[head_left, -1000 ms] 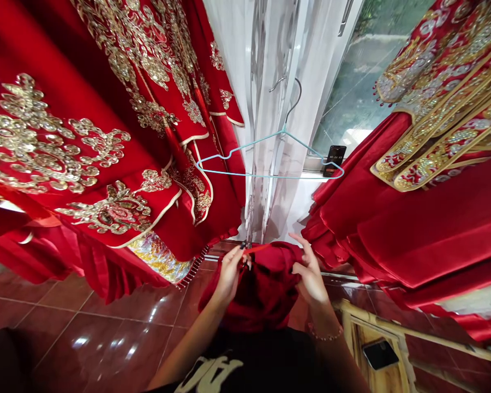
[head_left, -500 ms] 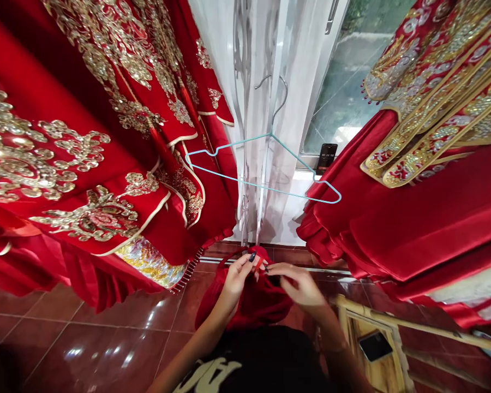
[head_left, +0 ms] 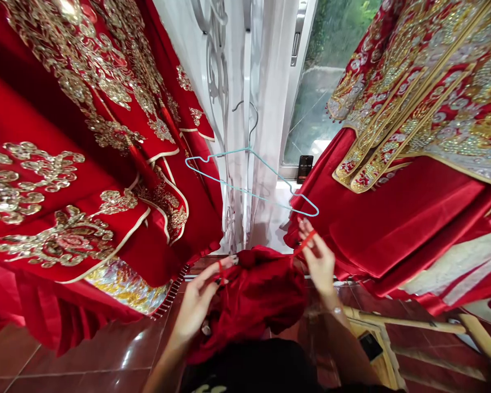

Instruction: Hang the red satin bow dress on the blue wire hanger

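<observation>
A bunched dark red garment (head_left: 257, 295) hangs in front of me between both hands. My left hand (head_left: 198, 300) pinches a thin red loop at the garment's left edge, fingers closed on it. Further up, my right hand (head_left: 319, 257) lifts the other thin red loop (head_left: 305, 244) with its fingertips, just below the right end of a light blue wire hanger (head_left: 251, 177). The hanger hangs tilted in front of a white sheer curtain (head_left: 265, 109), its right end lower than its left.
Red gowns with gold embroidery hang at the left (head_left: 73, 164) and at the right (head_left: 413, 136). A phone (head_left: 305, 168) leans on the window sill. A wooden stool (head_left: 376, 349) with a dark phone on it stands at the lower right on the red tiled floor (head_left: 65, 360).
My hands have moved apart, each drawing a red loop out of the garment. The right hand rose towards the hanger's right end. The view shifted to the right and the hanger tilted more.
</observation>
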The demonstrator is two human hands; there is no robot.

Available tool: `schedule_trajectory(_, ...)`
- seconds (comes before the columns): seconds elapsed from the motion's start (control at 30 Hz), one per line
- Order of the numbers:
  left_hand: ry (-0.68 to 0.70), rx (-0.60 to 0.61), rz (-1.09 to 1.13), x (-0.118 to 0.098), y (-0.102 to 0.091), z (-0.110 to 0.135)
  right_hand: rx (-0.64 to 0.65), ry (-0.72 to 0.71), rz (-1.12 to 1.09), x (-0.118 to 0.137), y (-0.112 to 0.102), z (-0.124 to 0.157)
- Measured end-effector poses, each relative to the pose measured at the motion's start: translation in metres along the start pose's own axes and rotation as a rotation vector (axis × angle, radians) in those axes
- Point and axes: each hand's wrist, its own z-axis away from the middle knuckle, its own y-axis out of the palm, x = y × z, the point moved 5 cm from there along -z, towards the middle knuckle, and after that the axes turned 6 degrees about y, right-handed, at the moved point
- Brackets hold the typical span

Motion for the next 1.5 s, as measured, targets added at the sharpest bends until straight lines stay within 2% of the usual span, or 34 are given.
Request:
schedule_trajectory(0.03, 0.005, -0.034, -0.001, -0.001, -0.013, 0.001, -0.045, -0.047, 0.035, 0.009, -0.020, -0.013)
schedule_trajectory(0.1, 0.004, -0.083, 0.037, 0.001, -0.038, 0.003, -0.037, -0.092, 0.103, 0.026, -0.048, -0.038)
schedule_trajectory(0.2, 0.006, -0.141, 0.108, 0.006, -0.060, 0.010, -0.013, -0.128, 0.104, 0.044, -0.069, -0.067)
schedule_trajectory(0.37, 0.044, -0.240, 0.117, 0.008, -0.063, 0.022, -0.211, -0.224, -0.042, 0.043, -0.099, -0.109)
schedule_trajectory(0.43, 0.045, -0.243, 0.120, 0.010, -0.059, 0.022, -0.188, -0.217, -0.067, 0.037, -0.108, -0.135)
schedule_trajectory(0.53, 0.043, -0.221, 0.123, 0.014, -0.054, 0.017, 0.035, -0.110, -0.048, 0.030, -0.100, -0.184)
schedule_trajectory(0.63, 0.042, -0.161, 0.145, 0.013, -0.044, 0.010, 0.278, 0.021, -0.006, 0.027, -0.072, -0.227)
schedule_trajectory(0.73, 0.033, -0.113, 0.141, 0.007, -0.034, 0.006, 0.380, 0.086, 0.009, 0.026, -0.041, -0.252)
schedule_trajectory(0.83, 0.028, -0.147, 0.119, 0.004, -0.034, 0.009, 0.495, 0.123, 0.019, 0.023, -0.012, -0.256)
schedule_trajectory(0.93, 0.003, -0.214, 0.130, 0.014, -0.044, 0.016, 0.637, 0.161, 0.056, 0.020, 0.008, -0.249)
schedule_trajectory(1.07, 0.010, -0.308, 0.202, 0.036, -0.057, 0.024, 0.706, 0.078, 0.174, 0.019, 0.022, -0.242)
schedule_trajectory(1.2, 0.003, -0.311, 0.237, 0.046, -0.059, 0.022, 0.775, 0.054, 0.178, 0.011, 0.030, -0.219)
schedule_trajectory(1.27, -0.002, -0.292, 0.242, 0.043, -0.056, 0.019, 0.775, 0.067, 0.157, 0.006, 0.030, -0.205)
schedule_trajectory(1.37, -0.013, -0.260, 0.249, 0.033, -0.054, 0.014, 0.676, 0.022, 0.115, 0.008, 0.025, -0.196)
schedule_trajectory(1.43, -0.009, -0.268, 0.261, 0.027, -0.054, 0.013, 0.601, -0.027, 0.080, 0.020, 0.021, -0.197)
schedule_trajectory(1.5, 0.011, -0.286, 0.267, 0.023, -0.055, 0.012, 0.580, -0.078, 0.097, 0.038, 0.021, -0.198)
